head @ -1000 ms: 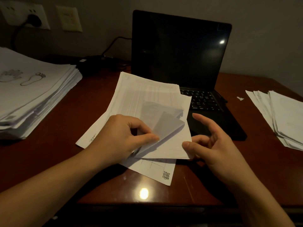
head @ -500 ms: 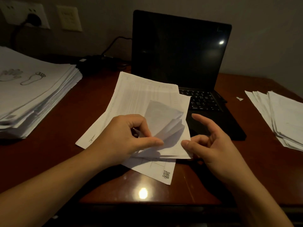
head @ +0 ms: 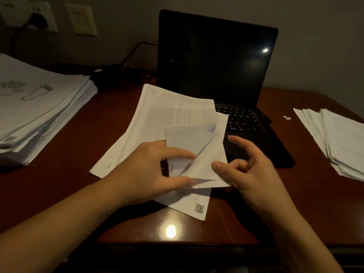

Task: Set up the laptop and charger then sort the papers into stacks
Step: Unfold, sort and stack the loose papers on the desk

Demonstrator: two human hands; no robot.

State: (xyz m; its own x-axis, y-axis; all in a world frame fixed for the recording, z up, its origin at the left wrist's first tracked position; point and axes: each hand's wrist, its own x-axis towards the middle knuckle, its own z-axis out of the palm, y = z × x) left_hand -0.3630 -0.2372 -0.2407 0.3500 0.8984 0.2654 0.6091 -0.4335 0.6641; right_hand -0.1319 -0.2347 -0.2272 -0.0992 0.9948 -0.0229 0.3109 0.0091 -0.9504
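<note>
Sorting step in hand, judged from the layout. Small folded sheet (head: 189, 140) lies atop the loose papers (head: 167, 115) at the centre of the table (head: 110, 107), just in front of the laptop (head: 216, 62).

Handling estimate: very light, limp, creases easily, slides on the sheets beneath (a pull may drag neighbours along). Best hold: pinch a free corner or edge and support the far side.

Left hand (head: 149, 170) pinches the sheet's near-left part between thumb and forefinger, palm down. Right hand (head: 254, 170) sits at the right edge, thumb on paper, forefinger raised, other fingers loosely curled. Whether it grips, cannot tell.
</note>
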